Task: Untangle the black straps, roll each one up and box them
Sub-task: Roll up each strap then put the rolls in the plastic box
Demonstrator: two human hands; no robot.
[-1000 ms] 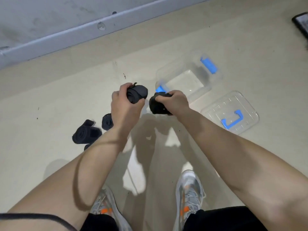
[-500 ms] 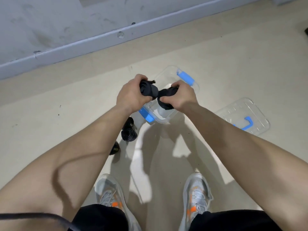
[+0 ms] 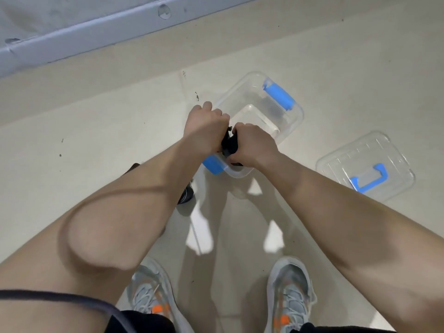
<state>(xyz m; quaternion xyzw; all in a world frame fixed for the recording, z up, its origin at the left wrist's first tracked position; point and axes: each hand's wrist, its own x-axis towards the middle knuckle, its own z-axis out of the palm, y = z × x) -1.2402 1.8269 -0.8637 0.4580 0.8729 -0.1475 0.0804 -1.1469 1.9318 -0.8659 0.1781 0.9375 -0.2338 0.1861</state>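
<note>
A clear plastic box (image 3: 292, 127) with blue latches stands open on the floor ahead of me. My left hand (image 3: 206, 127) and my right hand (image 3: 252, 143) are side by side over its near end, each gripping a rolled black strap (image 3: 229, 145). Only a sliver of black shows between the two fists. More rolled black straps (image 3: 186, 194) lie on the floor under my left forearm, mostly hidden by it.
The box's clear lid (image 3: 365, 168) with a blue handle lies on the floor to the right. A grey wall base (image 3: 96, 32) runs across the back. My two grey shoes (image 3: 288, 292) stand at the bottom of the view.
Both hands have come closer together and sunk lower into the near end of the box with the rolled straps. The view has shifted forward over the box.
</note>
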